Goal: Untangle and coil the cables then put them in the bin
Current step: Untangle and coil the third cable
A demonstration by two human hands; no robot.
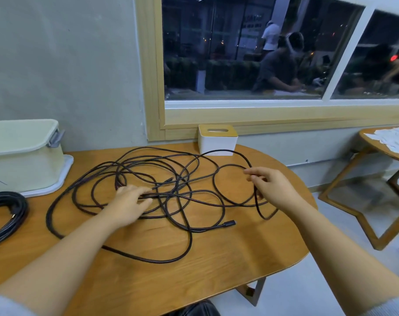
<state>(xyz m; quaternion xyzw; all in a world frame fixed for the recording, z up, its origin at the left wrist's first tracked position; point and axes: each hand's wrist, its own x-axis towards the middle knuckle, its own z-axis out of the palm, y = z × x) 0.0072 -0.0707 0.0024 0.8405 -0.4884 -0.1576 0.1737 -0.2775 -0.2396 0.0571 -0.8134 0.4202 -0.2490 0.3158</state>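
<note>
Black braided cable [189, 238], dark red flecks in the weave, sprawled in loose overlapping loops across the middle of the wooden table [216, 258]. Nearest loop close to the front edge but not over it; farthest loops up against the white tissue box [217, 140] by the wall. One plug end [229, 223] lying free on bare wood just right of centre; a second small end [169, 179] poking out inside the tangle. Bare tabletop in front of and right of the tangle, out to the rounded right edge.

Left hand [130, 201] flat over the heart of the knot, fingers stretched and pressing several strands down, gripping none as far as visible. Right hand [270, 183] lifted at the right side of the tangle, fingers curled around one strand that drops in a narrow loop below the palm; exact pinch point hard to make out, blurred.

Further left, pale green bin [23, 156] sitting on its white lid [64, 176] at the back left corner, well apart from the tangle. Second black cable [7, 210], already coiled, at the left edge in front of the bin. Another wooden table [376, 147] off to the right across open floor.
</note>
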